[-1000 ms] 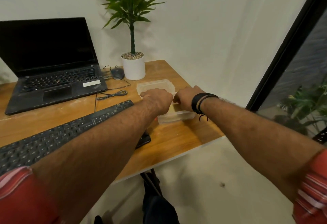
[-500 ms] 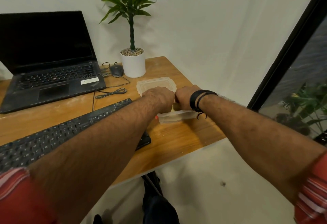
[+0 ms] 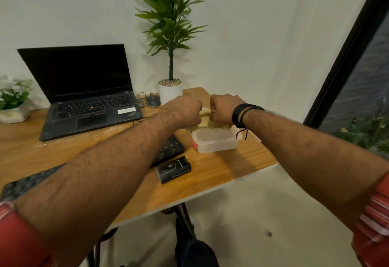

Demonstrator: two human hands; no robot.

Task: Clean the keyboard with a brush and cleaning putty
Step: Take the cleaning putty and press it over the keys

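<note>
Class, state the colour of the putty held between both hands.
Pale yellowish-beige putty, best seen in the head view.

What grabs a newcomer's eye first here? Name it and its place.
Both hands, left hand and right hand, grip pale yellow putty above a clear plastic container near the desk's right end. Behind them stands a potted plant; an open laptop sits far left.
</note>
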